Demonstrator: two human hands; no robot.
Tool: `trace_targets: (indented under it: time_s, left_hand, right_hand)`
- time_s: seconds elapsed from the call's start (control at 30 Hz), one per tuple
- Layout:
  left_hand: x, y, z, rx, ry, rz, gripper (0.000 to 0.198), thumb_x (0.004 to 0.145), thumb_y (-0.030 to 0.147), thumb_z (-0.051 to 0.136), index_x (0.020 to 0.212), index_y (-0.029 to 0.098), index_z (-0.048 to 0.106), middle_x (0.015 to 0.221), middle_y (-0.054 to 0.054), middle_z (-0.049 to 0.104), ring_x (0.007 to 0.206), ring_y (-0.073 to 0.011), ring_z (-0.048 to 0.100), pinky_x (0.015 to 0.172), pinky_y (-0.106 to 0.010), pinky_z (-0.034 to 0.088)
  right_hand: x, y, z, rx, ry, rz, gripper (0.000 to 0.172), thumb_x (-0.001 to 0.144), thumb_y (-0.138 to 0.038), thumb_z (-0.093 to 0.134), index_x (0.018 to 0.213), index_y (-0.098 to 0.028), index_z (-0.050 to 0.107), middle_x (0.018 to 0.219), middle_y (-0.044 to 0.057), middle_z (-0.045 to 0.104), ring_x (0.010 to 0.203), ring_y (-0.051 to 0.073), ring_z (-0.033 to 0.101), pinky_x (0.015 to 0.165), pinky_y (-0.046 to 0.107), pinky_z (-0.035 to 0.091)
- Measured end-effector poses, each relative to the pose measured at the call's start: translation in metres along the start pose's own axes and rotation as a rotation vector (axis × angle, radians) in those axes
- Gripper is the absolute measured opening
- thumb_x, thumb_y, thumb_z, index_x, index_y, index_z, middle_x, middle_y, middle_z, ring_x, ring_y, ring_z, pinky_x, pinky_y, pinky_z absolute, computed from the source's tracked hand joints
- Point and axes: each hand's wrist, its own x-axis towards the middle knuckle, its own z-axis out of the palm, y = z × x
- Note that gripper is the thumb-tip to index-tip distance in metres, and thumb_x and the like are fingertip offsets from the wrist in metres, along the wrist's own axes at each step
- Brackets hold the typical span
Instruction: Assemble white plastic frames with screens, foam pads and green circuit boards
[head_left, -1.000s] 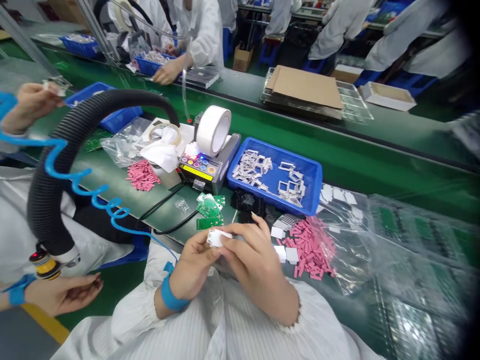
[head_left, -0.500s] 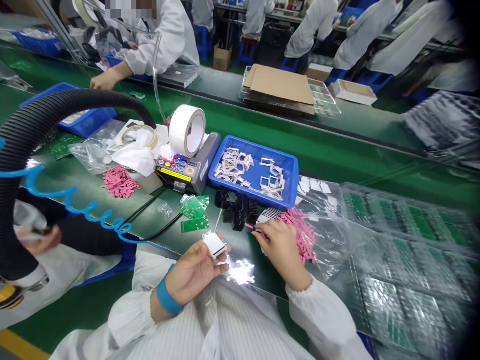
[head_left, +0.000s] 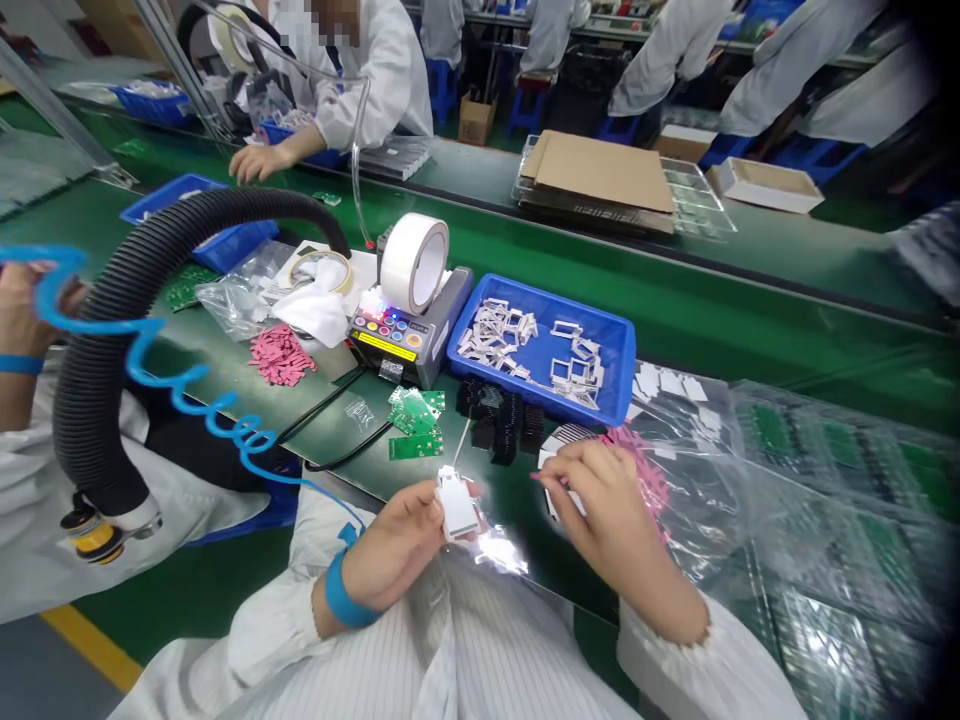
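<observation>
My left hand (head_left: pixel 401 540), with a blue band at its wrist, grips a small white rectangular part (head_left: pixel 456 505) between thumb and fingers; its flat white face is up. At the right, my right hand (head_left: pixel 600 500) pinches a thin pink strip (head_left: pixel 535 476), whose tip sticks out past the fingertips. White pieces with black stripes (head_left: pixel 568 434) lie beneath and just behind this hand. Beside it is a pile of pink strips (head_left: pixel 643 470), partly covered by the forearm and plastic. Several black blocks (head_left: pixel 506 428) stand between the hands, farther back.
A blue tray (head_left: pixel 541 400) holds white frames behind the black blocks. Green circuit boards (head_left: pixel 415 445), a tape dispenser (head_left: pixel 412 340) and another pink pile (head_left: pixel 281 355) lie leftward. A black hose (head_left: pixel 97 360) and coiled blue cord (head_left: pixel 187 395) cross the left. Clear trays (head_left: pixel 847 520) fill the right.
The view has swung, so the bench sits farther right in the picture. My left hand has turned the white part, and its dark stripe no longer shows. My right hand still pinches the pink strip.
</observation>
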Motion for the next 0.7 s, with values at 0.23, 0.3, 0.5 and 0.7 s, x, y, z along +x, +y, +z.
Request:
trace_targets:
  time_s: [0.23,0.3,0.5,0.7]
  left_hand:
    - [-0.006,0.0,-0.006,0.128,0.01,0.042,0.038,0.071,0.045,0.07,0.1,0.021,0.072,0.086,-0.006,0.07,0.079,-0.0181,0.06,0.077,-0.032,0.042]
    - [-0.007,0.0,-0.008,0.142,0.023,0.041,0.038,0.071,0.045,0.07,0.1,0.02,0.072,0.085,-0.006,0.07,0.079,-0.0186,0.059,0.077,-0.033,0.042]
    - [-0.007,0.003,-0.007,0.139,0.064,0.068,0.037,0.069,0.044,0.073,0.098,0.02,0.072,0.085,-0.005,0.068,0.078,-0.0167,0.056,0.075,-0.03,0.04]
    - [-0.006,0.008,-0.006,0.051,0.047,0.072,0.036,0.066,0.044,0.075,0.09,0.017,0.073,0.07,-0.002,0.063,0.066,-0.0124,0.051,0.069,-0.028,0.038]
  right_hand:
    - [0.015,-0.047,-0.027,0.001,0.035,-0.284,0.013,0.088,-0.012,0.051,0.082,-0.022,0.057,0.077,-0.002,0.062,0.082,0.017,0.051,0.101,0.054,0.018]
    - [0.017,-0.047,-0.024,-0.03,0.029,-0.305,0.012,0.087,-0.013,0.053,0.081,-0.023,0.058,0.075,-0.002,0.063,0.083,0.017,0.052,0.104,0.056,0.016]
    - [0.026,-0.053,-0.025,-0.082,0.031,-0.341,0.017,0.087,-0.014,0.051,0.079,-0.025,0.061,0.072,-0.003,0.063,0.082,0.018,0.053,0.108,0.058,0.01]
    - [0.032,-0.067,-0.015,0.111,0.085,-0.336,0.024,0.09,-0.011,0.045,0.077,-0.023,0.061,0.069,-0.004,0.063,0.078,0.015,0.053,0.109,0.051,0.013]
